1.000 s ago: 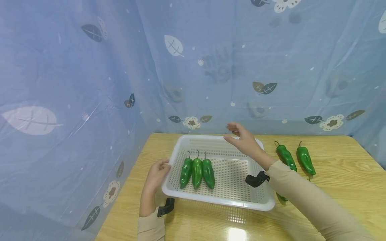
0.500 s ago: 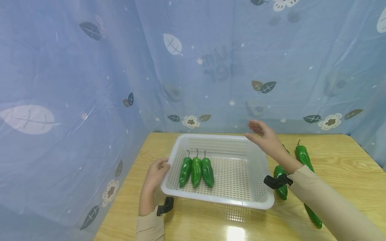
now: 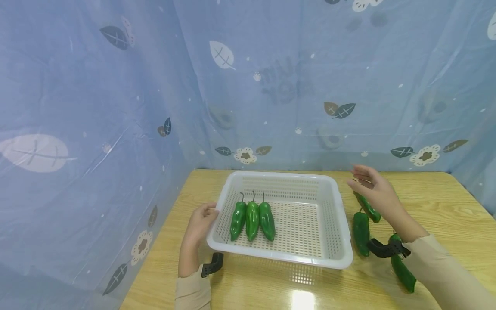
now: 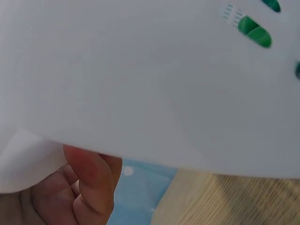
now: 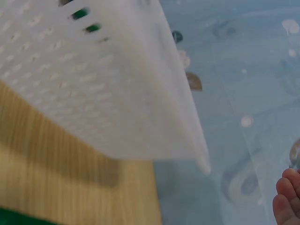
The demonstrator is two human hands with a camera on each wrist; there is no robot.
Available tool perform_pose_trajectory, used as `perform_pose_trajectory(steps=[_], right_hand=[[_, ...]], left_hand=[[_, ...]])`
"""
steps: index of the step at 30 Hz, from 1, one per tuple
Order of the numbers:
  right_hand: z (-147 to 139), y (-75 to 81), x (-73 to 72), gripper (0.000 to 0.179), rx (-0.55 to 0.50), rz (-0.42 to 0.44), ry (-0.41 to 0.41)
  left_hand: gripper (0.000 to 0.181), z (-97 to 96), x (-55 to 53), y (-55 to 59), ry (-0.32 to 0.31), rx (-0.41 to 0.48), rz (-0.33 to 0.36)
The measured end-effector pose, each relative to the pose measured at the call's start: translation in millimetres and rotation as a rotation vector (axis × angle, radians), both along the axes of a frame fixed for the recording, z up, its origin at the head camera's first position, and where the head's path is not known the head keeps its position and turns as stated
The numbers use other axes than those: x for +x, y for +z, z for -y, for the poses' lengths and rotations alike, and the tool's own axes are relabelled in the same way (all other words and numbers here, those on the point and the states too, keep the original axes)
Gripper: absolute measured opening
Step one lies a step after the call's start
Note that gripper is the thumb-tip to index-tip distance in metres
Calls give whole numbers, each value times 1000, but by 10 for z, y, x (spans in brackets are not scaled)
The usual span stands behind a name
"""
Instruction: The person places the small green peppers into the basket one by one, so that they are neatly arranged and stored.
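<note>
Green peppers (image 3: pixel 252 220), three side by side, lie in the left half of a white basket (image 3: pixel 279 256) that stands near the far edge of the wooden surface (image 3: pixel 445 202), toward its far left corner. The left hand (image 3: pixel 201 221) grips the basket's left rim with bent fingers. The right hand (image 3: pixel 376 189), loosely bent and holding nothing, hovers over three loose peppers (image 3: pixel 361 234) just right of the basket. Blue patterned curtains (image 3: pixel 279 129) hang beyond.
</note>
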State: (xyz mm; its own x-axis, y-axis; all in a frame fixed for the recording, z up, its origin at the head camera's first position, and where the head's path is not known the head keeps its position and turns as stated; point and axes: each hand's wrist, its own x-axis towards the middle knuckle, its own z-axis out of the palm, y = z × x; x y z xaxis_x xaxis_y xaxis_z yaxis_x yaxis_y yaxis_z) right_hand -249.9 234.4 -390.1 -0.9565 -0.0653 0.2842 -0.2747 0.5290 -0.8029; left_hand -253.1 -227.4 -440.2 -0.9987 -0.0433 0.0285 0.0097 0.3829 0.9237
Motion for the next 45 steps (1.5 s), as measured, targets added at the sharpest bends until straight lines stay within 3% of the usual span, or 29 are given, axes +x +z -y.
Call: perform_pose_trajectory(steps=[9,29,33,35,40,45], right_hand=[[-328,-274,222,65,67,78,-94],[-755,-937,647,67,28,166,-254],[-821,-1009,696,63,85,201,-242],[-833,-1012,715,63,105,240,-218],[-841,-1016,744,64,158,294,-157],[-862,-1097,765,62,168,270,-140]], left_hand=[[42,0,25,5,-3,14,11],[43,2,47,6,-18,16,11],[42,-58,141,179,-18,15,30],[42,-66,151,203,-16,15,33],[43,-4,41,40,-11,7,18],[42,-5,12,19,7,1,28]])
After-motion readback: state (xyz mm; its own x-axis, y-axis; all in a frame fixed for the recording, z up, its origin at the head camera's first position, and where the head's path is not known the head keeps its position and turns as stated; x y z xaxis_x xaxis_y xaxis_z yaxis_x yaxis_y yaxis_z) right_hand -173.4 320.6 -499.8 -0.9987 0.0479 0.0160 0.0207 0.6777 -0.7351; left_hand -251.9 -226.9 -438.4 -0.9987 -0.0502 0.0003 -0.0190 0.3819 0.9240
